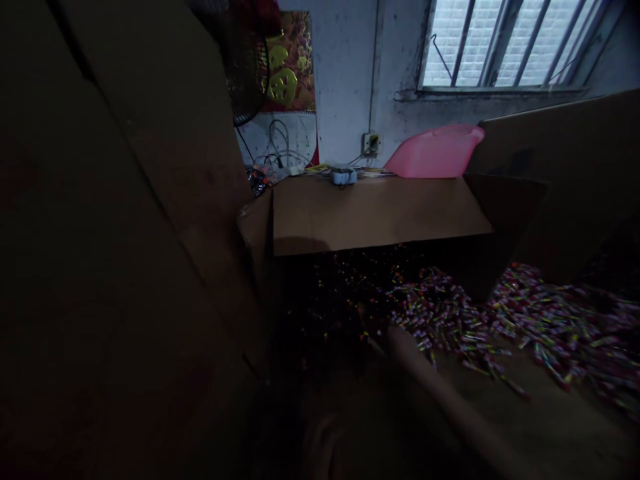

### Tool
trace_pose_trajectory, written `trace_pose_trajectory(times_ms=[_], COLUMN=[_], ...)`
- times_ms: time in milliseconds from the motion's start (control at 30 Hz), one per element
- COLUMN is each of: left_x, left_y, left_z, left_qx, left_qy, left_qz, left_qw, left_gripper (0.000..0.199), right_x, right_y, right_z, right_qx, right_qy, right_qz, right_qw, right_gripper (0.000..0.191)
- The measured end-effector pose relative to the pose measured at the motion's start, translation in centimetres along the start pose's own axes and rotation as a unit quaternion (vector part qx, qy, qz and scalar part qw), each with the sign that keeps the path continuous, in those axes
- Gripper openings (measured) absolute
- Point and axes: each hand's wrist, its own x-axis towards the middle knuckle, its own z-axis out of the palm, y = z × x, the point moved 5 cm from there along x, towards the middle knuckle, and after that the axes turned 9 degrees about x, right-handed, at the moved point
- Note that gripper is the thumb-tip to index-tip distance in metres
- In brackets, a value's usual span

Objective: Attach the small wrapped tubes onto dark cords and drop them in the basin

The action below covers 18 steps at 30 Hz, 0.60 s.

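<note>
Dark and blurred, my right hand (pixel 400 341) reaches in from the lower right to the near side of a cardboard box (pixel 380 213); its fingers are smeared and whatever they hold cannot be made out. Low in the middle, my left hand (pixel 324 437) shows only faintly in shadow, its grip unclear. Small colourful pieces (pixel 350 273) lie scattered in the dark box. Right of my right hand spreads a heap of thin, brightly wrapped sticks (pixel 465 320).
Tall cardboard (pixel 125 267) fills the left side. Behind the box are a pink plastic basin (pixel 437 153), a light blue object (pixel 344 176), cables and a fan (pixel 247 73). More cardboard (pixel 575 167) stands at right, below a barred window (pixel 500 43).
</note>
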Motion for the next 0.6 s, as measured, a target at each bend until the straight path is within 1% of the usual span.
trace_pose_trajectory(times_ms=[100,167,267,433,533,600], left_x=[-0.3,-0.5,-0.7,-0.1,0.3,0.6], left_y=[-0.1,-0.2,-0.5,-0.9,-0.7,-0.5], left_z=[0.0,0.2,0.3,-0.1,-0.3,-0.5], left_qx=[0.006,0.016,0.025,0.016,0.010,0.011], left_qy=[-0.007,-0.018,-0.036,-0.026,-0.019,-0.020], left_qz=[0.000,0.010,0.026,0.059,0.076,0.071], left_qw=[1.000,1.000,0.999,0.998,0.997,0.997], left_gripper=[0.028,0.030,0.031,0.030,0.029,0.028], right_x=[0.3,0.7,1.3,1.8,1.9,2.0], right_y=[0.5,0.6,-0.2,-2.2,-2.5,-2.1], right_z=[-1.0,-1.1,-0.3,1.4,1.9,1.9], right_qx=[0.044,0.069,0.089,0.088,0.111,0.152], right_qy=[0.042,0.064,0.085,0.127,0.135,0.128], right_qz=[-0.006,0.004,0.031,0.087,0.085,0.073], right_qw=[0.998,0.996,0.992,0.984,0.981,0.977], right_gripper=[0.042,0.044,0.046,0.038,0.038,0.039])
